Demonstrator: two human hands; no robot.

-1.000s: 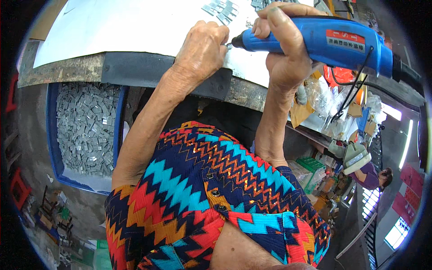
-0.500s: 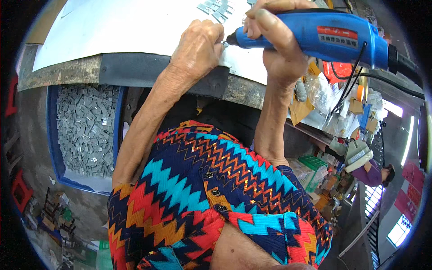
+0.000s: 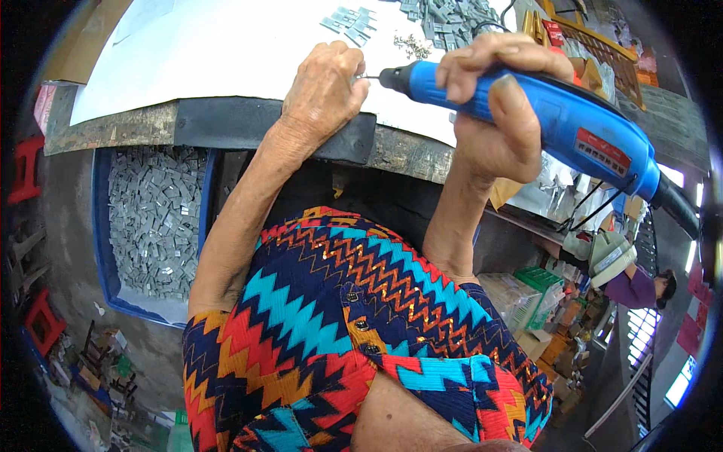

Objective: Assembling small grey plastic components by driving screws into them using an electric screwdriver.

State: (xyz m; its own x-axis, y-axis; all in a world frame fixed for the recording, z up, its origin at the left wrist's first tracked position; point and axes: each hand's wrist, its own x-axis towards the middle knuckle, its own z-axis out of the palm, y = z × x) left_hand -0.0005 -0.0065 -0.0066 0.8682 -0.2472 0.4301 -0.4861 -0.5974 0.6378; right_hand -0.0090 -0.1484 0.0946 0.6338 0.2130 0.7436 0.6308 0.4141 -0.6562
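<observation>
Blue plastic corded rotary tool gripped in right hand, bit tip at left hand, pinching tiny part on white-topped bench. Grey metal pieces piled behind, looks like plenty left.

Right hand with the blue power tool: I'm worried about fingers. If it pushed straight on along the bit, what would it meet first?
Most likely the left hand, whose fingertips sit at the bit's tip.

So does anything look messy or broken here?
Nothing looks broken. The right hand grips the blue power tool, its tip at the left hand. Small grey metal pieces lie scattered on the white tabletop.
</observation>
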